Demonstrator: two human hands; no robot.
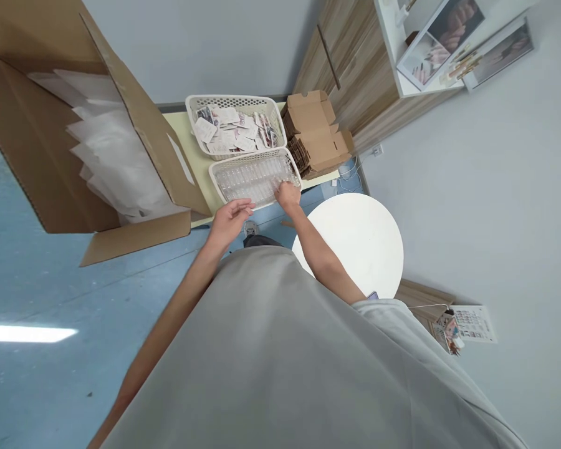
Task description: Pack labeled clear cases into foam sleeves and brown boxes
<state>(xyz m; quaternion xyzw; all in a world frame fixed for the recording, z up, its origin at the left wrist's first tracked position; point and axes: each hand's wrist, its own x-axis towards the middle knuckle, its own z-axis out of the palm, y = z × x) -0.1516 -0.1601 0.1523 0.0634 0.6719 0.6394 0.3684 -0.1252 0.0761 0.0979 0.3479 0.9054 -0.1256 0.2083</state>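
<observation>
A white basket (217, 167) on the low table holds rows of clear plastic pieces (257, 178). My right hand (288, 195) is at the basket's near right side, its fingers curled closed over the contents; anything between them is hidden. Just outside the near left edge is my left hand (231, 219), palm turned inward, fingers apart and holding nothing. Behind this basket, a second white basket (236, 101) contains many small printed cards or packets (234, 130).
Flat brown cartons (320, 140) are stacked right of the baskets on the pale yellow table (197, 163). A large open cardboard box (42, 143) with white translucent bags (116, 149) stands left. A round white table (359, 237) is at my right, below a wooden cabinet (350, 56).
</observation>
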